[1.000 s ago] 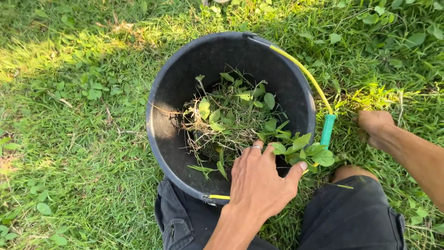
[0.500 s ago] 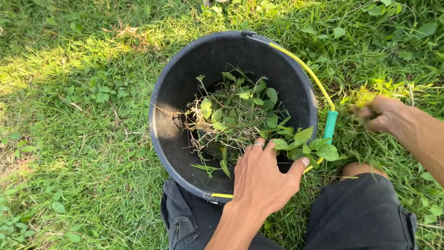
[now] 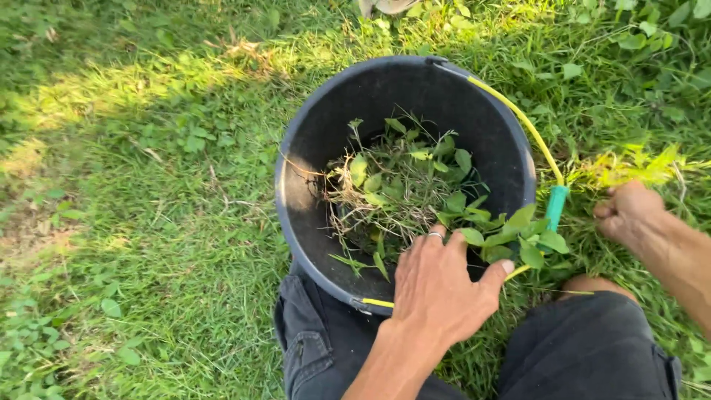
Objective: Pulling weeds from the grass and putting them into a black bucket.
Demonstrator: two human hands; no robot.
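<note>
Leafy weed sprig point(image 3: 511, 233) lies over the near rim of the bucket at about 5 o'clock, pinned there under the left hand point(image 3: 441, 285). Left fingers point(image 3: 435, 248) are spread and curved, pressing down on the rim and the stems; a ring shows on one finger; thumb stretched toward 3 o'clock, touching the leaves. Not a full clench: a loose hold on the sprig.

Right hand point(image 3: 629, 211) is out at 3 o'clock of the bucket, low in the grass, its fingers curled shut into a fist around stems of a yellow-green weed clump point(image 3: 633, 167) just above it.

Black bucket point(image 3: 296, 185) stands upright on the grass between the knees, partly filled with pulled weeds point(image 3: 392, 192): thin dry stems and green leaves, heaped toward centre. Yellow handle point(image 3: 518, 122) lies down along the rim from 1 to 5 o'clock, with a teal grip point(image 3: 555, 207) at 4 o'clock.

Dark shorts point(image 3: 585, 348) at 6 o'clock, one bare knee showing. Grass point(image 3: 148, 222) all round, sunlit patch at 10 o'clock.
</note>
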